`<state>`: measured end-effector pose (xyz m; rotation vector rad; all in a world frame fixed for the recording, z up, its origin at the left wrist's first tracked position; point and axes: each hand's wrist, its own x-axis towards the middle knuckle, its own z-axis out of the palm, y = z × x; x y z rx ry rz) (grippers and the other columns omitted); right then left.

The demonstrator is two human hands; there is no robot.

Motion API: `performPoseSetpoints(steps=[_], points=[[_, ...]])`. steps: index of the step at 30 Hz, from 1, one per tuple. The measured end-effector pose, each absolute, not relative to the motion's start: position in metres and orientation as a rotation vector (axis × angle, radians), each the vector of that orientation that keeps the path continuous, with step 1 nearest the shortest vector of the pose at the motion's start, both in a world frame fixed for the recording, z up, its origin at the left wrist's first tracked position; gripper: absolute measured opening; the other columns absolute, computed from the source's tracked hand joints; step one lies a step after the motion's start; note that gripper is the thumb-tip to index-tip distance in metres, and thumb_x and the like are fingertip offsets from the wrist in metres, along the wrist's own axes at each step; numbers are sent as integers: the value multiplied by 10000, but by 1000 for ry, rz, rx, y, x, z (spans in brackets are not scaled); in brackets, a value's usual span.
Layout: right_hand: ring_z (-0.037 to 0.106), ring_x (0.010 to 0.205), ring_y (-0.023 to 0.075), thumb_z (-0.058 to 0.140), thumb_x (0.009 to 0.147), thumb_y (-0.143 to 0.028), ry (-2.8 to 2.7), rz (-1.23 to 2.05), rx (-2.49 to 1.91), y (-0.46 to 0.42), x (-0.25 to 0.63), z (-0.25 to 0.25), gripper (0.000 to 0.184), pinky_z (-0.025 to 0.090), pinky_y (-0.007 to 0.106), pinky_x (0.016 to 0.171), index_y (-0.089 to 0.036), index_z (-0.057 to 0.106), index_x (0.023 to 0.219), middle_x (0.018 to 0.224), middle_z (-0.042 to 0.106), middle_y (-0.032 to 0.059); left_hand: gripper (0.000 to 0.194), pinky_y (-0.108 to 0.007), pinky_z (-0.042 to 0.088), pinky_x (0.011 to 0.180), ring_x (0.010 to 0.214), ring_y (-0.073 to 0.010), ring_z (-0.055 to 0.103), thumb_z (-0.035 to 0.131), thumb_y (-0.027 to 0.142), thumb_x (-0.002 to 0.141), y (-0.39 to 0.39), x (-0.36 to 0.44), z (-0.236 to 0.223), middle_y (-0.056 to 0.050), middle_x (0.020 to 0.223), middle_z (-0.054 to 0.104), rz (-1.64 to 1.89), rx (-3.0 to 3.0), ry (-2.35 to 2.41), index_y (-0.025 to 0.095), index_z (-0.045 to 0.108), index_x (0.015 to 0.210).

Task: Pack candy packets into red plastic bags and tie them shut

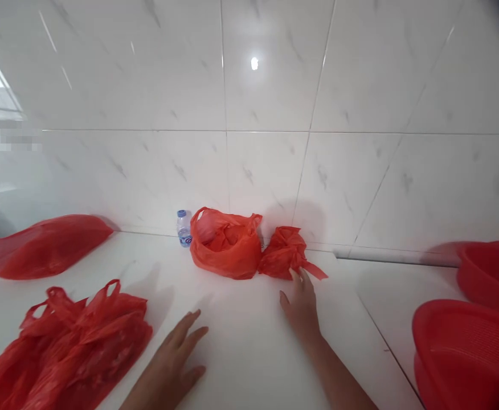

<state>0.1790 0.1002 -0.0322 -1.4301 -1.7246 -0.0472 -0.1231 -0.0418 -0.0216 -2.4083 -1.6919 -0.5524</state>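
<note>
My right hand (303, 302) reaches forward, fingers apart, its fingertips at the near edge of a small knotted red plastic bag (283, 253) by the wall. Whether the fingertips touch the bag or hover just in front of it I cannot tell. My left hand (170, 359) is spread above the white tabletop (241, 341) with nothing in it. To its left lies a large, full red plastic bag (82, 353) with its loop handles up; the contents are hidden. An open-topped red plastic bag (228, 245) stands against the wall, left of the knotted one.
A small clear bottle (184, 229) with a blue cap stands beside the open-topped bag. Another red bag (48, 247) lies at the far left. Red plastic baskets (458, 341) sit at the right, past a seam in the surface. The tiled wall (266, 176) bounds the back.
</note>
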Motion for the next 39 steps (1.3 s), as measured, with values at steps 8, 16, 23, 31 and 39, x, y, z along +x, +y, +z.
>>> performPoseSetpoints(steps=[8, 16, 23, 31, 39], points=[[322, 1297, 309, 435, 825, -276, -1539, 31, -1424, 104, 182, -23, 587, 369, 519, 976, -206, 283, 1388, 1415, 325, 149, 481, -563, 271, 1076, 1354, -306, 306, 448, 352, 882, 3, -67, -30, -77, 1486, 327, -489, -2660, -1733, 309, 412, 1359], [405, 1255, 290, 480, 793, -217, -1651, 186, -1424, 116, 181, -38, 475, 402, 465, 986, -183, 494, 1266, 1356, 427, 132, 410, -562, 258, 1082, 1303, -274, 390, 502, 264, 827, 43, -43, -30, -90, 1388, 460, -733, -2619, -1825, 261, 518, 1237], [545, 818, 213, 443, 860, -221, -1703, 68, -1295, 85, 169, -13, 179, 475, 363, 740, -188, 614, 821, 827, 574, 62, 531, -444, 350, 1069, 1328, -239, 341, 466, 216, 854, 55, -12, -24, -117, 1428, 366, -1268, -2469, -1638, 228, 341, 1369], [546, 987, 270, 460, 841, -223, -1805, -47, -1277, 72, 153, -26, 358, 478, 438, 845, -200, 559, 1185, 1060, 566, 119, 531, -474, 319, 1083, 1368, -271, 263, 459, 154, 851, 47, -4, -14, -94, 1491, 266, -1326, -2343, -1466, 260, 366, 1362], [279, 1317, 362, 425, 831, -273, -1652, -122, -1508, 107, 186, -26, 567, 366, 546, 969, -197, 339, 1386, 1472, 206, 149, 382, -505, 285, 1072, 1327, -295, 302, 487, 178, 850, 80, -71, 61, -110, 1423, 339, -1580, -1900, -1494, 229, 495, 1229]])
